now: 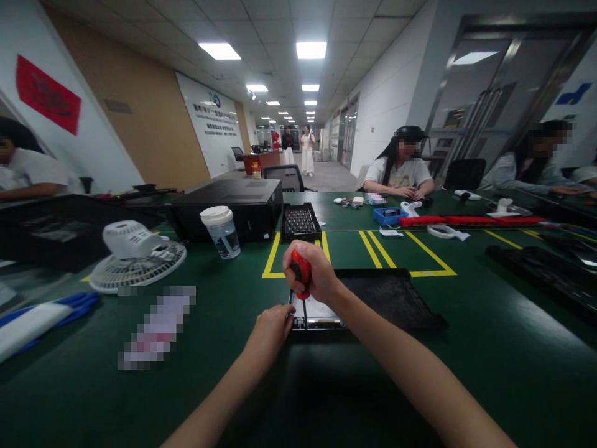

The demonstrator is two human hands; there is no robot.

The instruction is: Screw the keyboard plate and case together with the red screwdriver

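My right hand (pixel 311 269) is wrapped round the red and black handle of a screwdriver (pixel 301 274), held nearly upright. Its dark shaft points down at a flat unit with a silvery metal face (pixel 321 311), whose exact kind I cannot tell. My left hand (pixel 270 326) is closed at the left edge of that unit, near the shaft. What those fingers pinch is hidden. To the right of the silvery part, partly behind my right forearm, a flat black panel (pixel 387 298) lies on the green table (pixel 224 386).
Beyond my hands stands a black tray (pixel 302 222) with small round parts, beside a large black case (pixel 224 202). A lidded plastic cup (pixel 221 231) and a white fan (pixel 140 252) are on the left. Co-workers sit across and at the sides. Yellow tape (pixel 433 255) marks the table.
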